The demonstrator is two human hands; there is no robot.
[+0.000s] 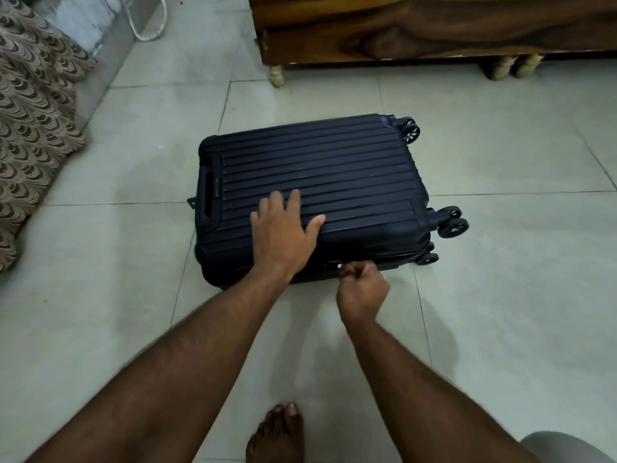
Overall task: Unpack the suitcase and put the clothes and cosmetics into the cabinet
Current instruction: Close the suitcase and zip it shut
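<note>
Zipper pull [340, 265] hidden by fingertips

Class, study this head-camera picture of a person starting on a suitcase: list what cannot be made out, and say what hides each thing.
1. Contents of the suitcase: hidden, the shell is closed.
2. Zip pull: the right hand pinches at the near seam, and its fingers cover it.
3. How far the zip is undone: seam dark, partly behind the left hand.
4. The wooden furniture: cut off by the top edge.
5. The patterned cloth: cut off by the left edge.

Left hand [283, 233] flat, fingers [293, 198] spread, right hand [362, 289] curled, apparently pinching something small, both arms outstretched
</note>
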